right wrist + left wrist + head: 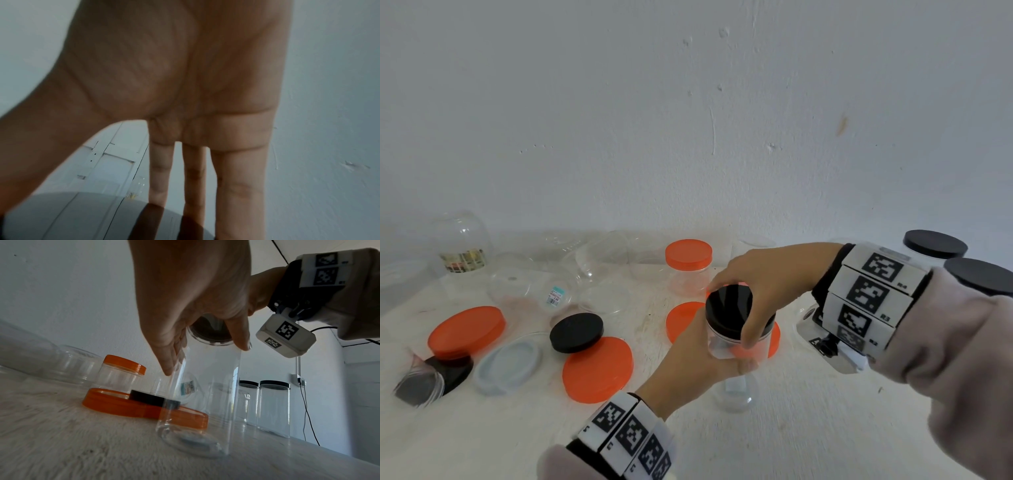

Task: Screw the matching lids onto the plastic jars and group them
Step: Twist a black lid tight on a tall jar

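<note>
A tall clear plastic jar (734, 390) stands on the white table near the middle. My left hand (719, 356) grips its upper wall from the near side. A black lid (726, 305) sits on the jar's mouth, and my right hand (736, 315) grips it from above, fingers and thumb curled round its rim. In the left wrist view the jar (205, 402) is seen from low down, with the lid's dark underside (209, 332) showing through the mouth. The right wrist view shows my palm and fingers (238, 186) over the glossy lid top (82, 216).
Loose orange lids (597, 370) (465, 330), a loose black lid (576, 332) and a pale lid (508, 363) lie to the left. An orange-lidded jar (688, 263) stands behind. Two black-lidded jars (935, 245) stand at the right. Several open clear jars (462, 240) line the wall.
</note>
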Motion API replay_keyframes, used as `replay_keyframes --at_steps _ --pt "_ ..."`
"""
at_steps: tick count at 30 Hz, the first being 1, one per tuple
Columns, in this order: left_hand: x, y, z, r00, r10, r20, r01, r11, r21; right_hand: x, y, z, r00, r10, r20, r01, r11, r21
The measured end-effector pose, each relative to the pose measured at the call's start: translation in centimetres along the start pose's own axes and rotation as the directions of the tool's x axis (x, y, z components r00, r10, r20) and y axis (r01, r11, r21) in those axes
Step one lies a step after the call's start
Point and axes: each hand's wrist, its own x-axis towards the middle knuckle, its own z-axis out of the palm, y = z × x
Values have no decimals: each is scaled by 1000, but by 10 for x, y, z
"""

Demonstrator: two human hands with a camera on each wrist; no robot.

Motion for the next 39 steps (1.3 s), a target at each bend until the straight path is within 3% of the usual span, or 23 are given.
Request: replay_keyframes --at_steps 6,12,16,23,28,32,39 --pt "-1 -1 1 1000 -2 2 2 1000 -31 4 -2 16 986 121 -116 -123 992 -6" --pt "-1 -1 1 1000 4 -14 -4 1000 -10 -3 -1 1 998 18 56 -20 999 35" --pt "-1 -1 1 1000 5 -10 -5 1000 -1 -1 -1 -1 1000 11 4 -11 999 32" --pt "0 0 1 1000 2 3 -2 1000 -1 6 -4 15 985 131 -108 -134 991 -26" --pt "-1 -1 2 1000 4 -18 -4 1000 -5 -5 -1 2 998 27 61 -30 998 48" --pt "-1 -1 3 1000 15 -19 -15 1000 -8 -3 -1 0 1000 10 17 -11 999 39" --pt "0 0 2 1000 15 -1 -15 1000 -10 0 -5 12 990 137 -40 -137 991 10"
